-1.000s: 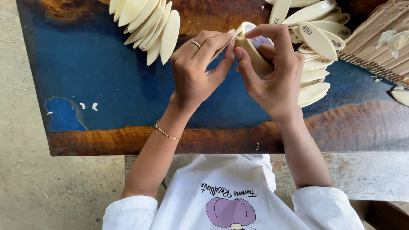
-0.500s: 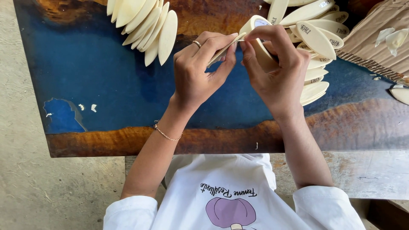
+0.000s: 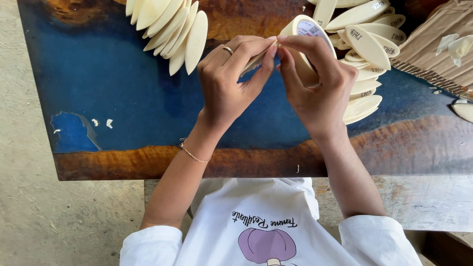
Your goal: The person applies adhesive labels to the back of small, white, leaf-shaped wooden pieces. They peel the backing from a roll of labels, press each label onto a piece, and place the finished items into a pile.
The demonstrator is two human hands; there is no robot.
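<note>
**Two hands on a roll of tape**

A fan of pale oval wooden pieces (image 3: pixel 170 29) lay near the far edge of the blue and brown tabletop (image 3: pixel 113 98). The left hand (image 3: pixel 231 83) pinched the loose end of a cream roll of tape (image 3: pixel 305 37) with its fingers. The right hand (image 3: pixel 320 86) gripped the roll itself, fingers closed on it. The roll was held up over the far middle of the tabletop. More oval pieces (image 3: pixel 364 49) lay toward the far right, beside brown cardboard (image 3: pixel 438 44).
</note>
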